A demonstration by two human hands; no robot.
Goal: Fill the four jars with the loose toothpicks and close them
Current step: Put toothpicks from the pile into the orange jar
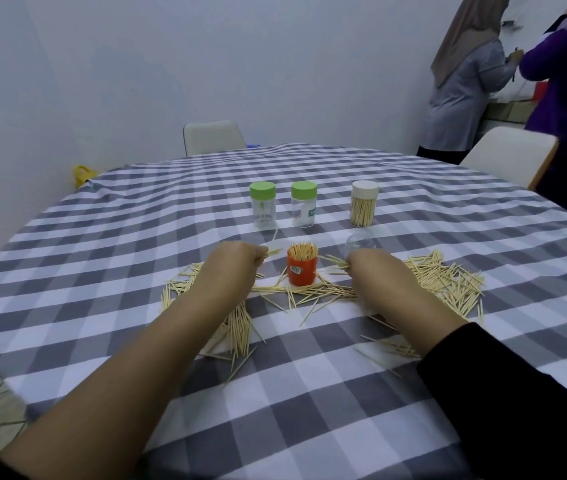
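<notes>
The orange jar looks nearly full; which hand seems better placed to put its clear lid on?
Probably the right hand: the clear lid lies just beyond it, right of the orange jar. The left hand grips toothpicks.

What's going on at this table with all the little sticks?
A person is gathering loose wooden toothpicks off the checked tablecloth. The left hand pinches a few, and the right hand grips more. Between them stands an open orange jar, already full. Behind it, a white-lidded jar is full and closed; two green-lidded clear jars look nearly empty.
</notes>
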